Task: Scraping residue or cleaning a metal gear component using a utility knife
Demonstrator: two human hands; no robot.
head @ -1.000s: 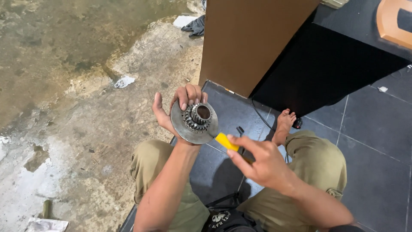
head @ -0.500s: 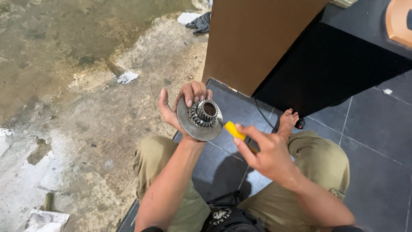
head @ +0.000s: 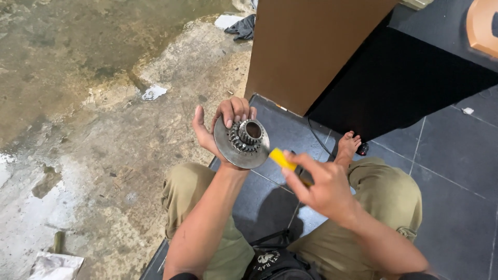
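My left hand (head: 218,127) holds up a round grey metal disc with a toothed gear hub and a hollow centre (head: 241,142), fingers curled behind its rim. My right hand (head: 319,186) grips a tool with a yellow handle (head: 281,158), whose tip meets the disc's lower right edge. Both hands hover above my knees, which are in olive trousers (head: 386,199). My bare foot (head: 348,145) rests on the dark tiles beyond.
A brown panel (head: 311,46) stands upright just behind the hands, with a black mat (head: 399,83) to its right. Rough stained concrete (head: 104,103) spreads to the left, with paper scraps (head: 154,93) and a dark rag (head: 241,27). Dark floor tiles (head: 456,155) lie right.
The disc and both hands have shifted slightly as my head moved. The yellow-handled tool stays against the disc's lower right edge, and my right hand has turned a little.
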